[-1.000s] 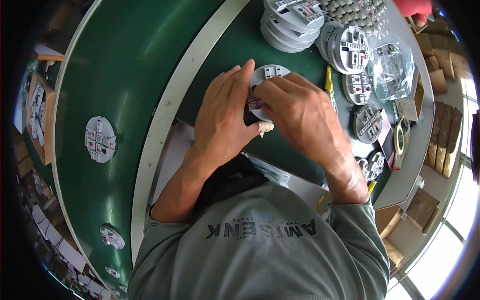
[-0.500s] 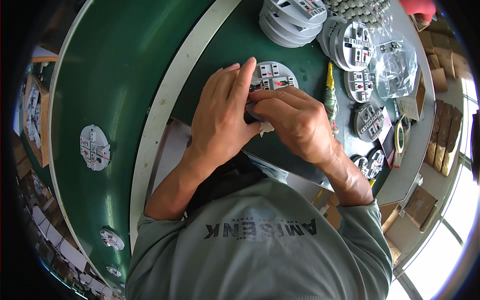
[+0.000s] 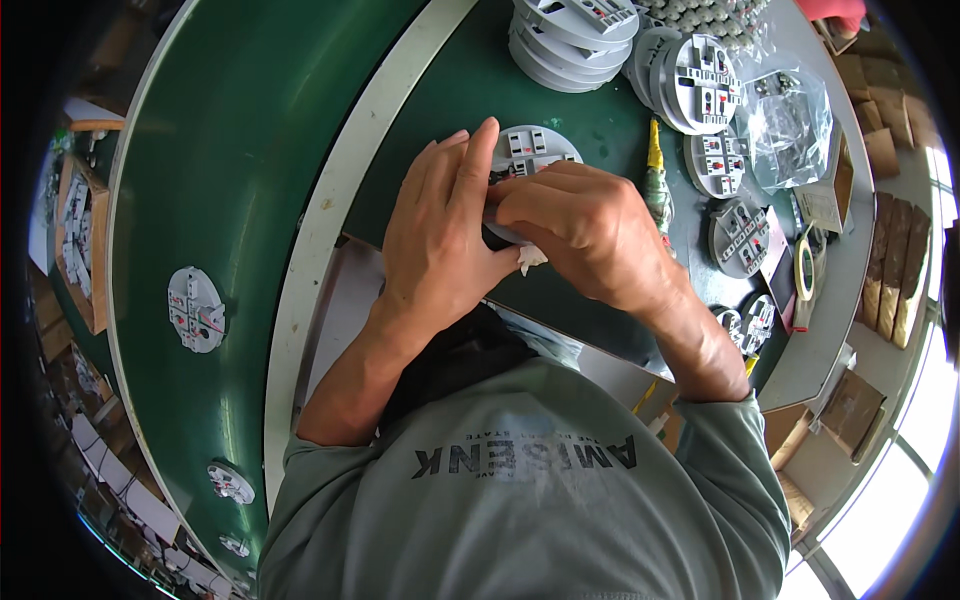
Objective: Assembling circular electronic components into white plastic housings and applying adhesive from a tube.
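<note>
A round white plastic base (image 3: 536, 146) with small raised blocks and red and dark bits lies on the dark green table, partly hidden under my hands. My left hand (image 3: 432, 220) braces its left side, with the index finger stretched out and the thumb along the near edge. A crumpled white scrap (image 3: 532, 258) shows at the tip of that thumb. Over the base, my right hand (image 3: 590, 225) is closed, its fingertips bent down close to the left hand. Whatever the right fingers pinch is hidden.
Stacked round bases (image 3: 575, 55) stand at the far side, beside more assembled bases (image 3: 703, 85) and a clear plastic bag (image 3: 788, 125). A yellow-handled tool (image 3: 656, 165) lies right of my hands. On the left, a green belt (image 3: 250, 190) carries several round bases (image 3: 196, 310).
The view has shifted slightly. My right hand has turned a little over the base, its knuckles higher and its fingers covering more of it. My left hand stays at the base's side.
</note>
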`<state>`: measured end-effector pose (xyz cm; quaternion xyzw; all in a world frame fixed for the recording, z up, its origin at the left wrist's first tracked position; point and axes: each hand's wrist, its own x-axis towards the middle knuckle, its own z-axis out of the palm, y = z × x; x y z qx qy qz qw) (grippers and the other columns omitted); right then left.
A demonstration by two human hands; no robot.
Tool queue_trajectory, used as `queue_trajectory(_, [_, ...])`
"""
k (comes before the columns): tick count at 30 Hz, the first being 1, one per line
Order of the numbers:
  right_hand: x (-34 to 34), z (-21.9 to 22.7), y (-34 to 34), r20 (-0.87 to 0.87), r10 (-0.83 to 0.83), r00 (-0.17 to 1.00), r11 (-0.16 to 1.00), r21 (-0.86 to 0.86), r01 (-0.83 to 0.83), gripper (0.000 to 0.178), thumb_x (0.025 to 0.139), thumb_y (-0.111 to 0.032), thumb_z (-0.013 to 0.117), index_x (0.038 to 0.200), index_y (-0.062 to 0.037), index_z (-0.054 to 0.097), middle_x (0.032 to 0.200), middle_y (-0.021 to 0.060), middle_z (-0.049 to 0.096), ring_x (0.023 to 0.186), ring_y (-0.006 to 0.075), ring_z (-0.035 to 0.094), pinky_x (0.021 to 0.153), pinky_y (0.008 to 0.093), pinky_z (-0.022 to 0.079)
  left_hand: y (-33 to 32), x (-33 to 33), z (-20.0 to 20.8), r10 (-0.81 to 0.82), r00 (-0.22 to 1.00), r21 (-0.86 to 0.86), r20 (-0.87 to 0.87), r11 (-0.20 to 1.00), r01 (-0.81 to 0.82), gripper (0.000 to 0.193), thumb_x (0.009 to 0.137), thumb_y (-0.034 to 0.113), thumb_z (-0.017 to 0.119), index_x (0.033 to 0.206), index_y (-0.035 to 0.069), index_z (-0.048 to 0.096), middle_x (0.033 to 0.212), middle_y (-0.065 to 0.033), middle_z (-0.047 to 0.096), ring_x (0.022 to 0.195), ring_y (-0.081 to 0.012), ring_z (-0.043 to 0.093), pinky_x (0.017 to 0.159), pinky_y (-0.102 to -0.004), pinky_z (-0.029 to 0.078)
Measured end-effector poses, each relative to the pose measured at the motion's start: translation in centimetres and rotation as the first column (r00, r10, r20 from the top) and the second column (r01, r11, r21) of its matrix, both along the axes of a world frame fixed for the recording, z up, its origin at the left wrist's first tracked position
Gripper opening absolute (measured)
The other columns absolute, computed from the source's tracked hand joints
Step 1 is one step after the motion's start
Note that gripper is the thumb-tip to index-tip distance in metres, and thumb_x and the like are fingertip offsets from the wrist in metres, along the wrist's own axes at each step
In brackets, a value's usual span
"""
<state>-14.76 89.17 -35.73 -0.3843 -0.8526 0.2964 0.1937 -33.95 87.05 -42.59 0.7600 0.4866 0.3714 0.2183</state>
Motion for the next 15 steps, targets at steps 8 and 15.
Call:
queue_trajectory(8, [0.1, -0.1, -0.5, -0.138, -0.099, 0.986, 0.995, 0.017, 0.102, 0.025, 0.086, 0.005, 0.082, 0.109, -0.0016, 0.076, 0.121, 0.0139, 0.077, 0.101, 0.0329, 0.075, 0.084, 0.0397, 0.062, -0.2, -0.1, 0.7, -0.002, 1.000, -0.033, -0.011, 0.999, 0.001, 0.113, 0.064, 0.004, 0.098, 0.163, 0.004, 0.044, 0.153, -0.0201, 0.058, 0.140, -0.0416, 0.058, 0.114, -0.0503, 0.051])
queue_trajectory(15, [4.2, 2.2, -4.2, -0.029, -0.630, 0.776, 0.775, 0.045, 0.630, 0.034, 0.093, -0.002, 0.082, 0.126, -0.0033, 0.076, 0.128, 0.0126, 0.073, 0.103, 0.0233, 0.073, 0.086, 0.0365, 0.061, -0.2, -2.2, 1.7, -0.056, 0.983, -0.086, 0.175, 0.994, 0.072, 0.077, 0.071, 0.005, 0.097, 0.141, 0.003, 0.066, 0.151, -0.0195, 0.062, 0.136, -0.0388, 0.064, 0.109, -0.0481, 0.058])
